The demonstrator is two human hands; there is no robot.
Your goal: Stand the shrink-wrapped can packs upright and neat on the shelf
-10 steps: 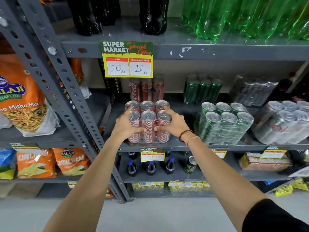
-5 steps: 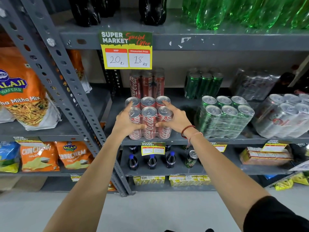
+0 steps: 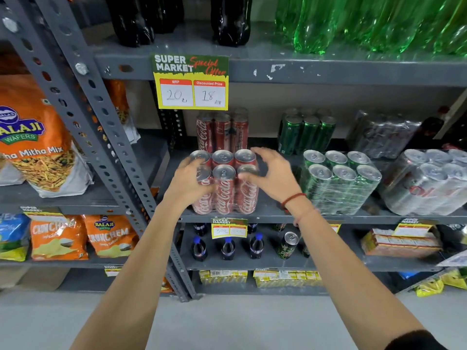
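Note:
A shrink-wrapped pack of red cola cans (image 3: 225,188) stands upright at the front edge of the grey shelf (image 3: 267,218). My left hand (image 3: 188,183) grips its left side, thumb across the front. My right hand (image 3: 273,175) hovers just off the pack's right side with fingers spread, holding nothing. To the right, a green can pack (image 3: 338,183) leans tilted, and a silver can pack (image 3: 427,183) beyond it also leans. Behind them stand a second red pack (image 3: 222,132), a green pack (image 3: 305,133) and a dark pack (image 3: 381,135).
A perforated grey upright (image 3: 101,127) borders the shelf bay on the left, with orange snack bags (image 3: 32,147) past it. A yellow price card (image 3: 190,82) hangs from the shelf above, which carries dark and green bottles. Small bottles (image 3: 227,248) stand on the shelf below.
My right hand has let go of the red pack's right side and pulled away with fingers spread. My left hand stays on the pack, which stands where it was.

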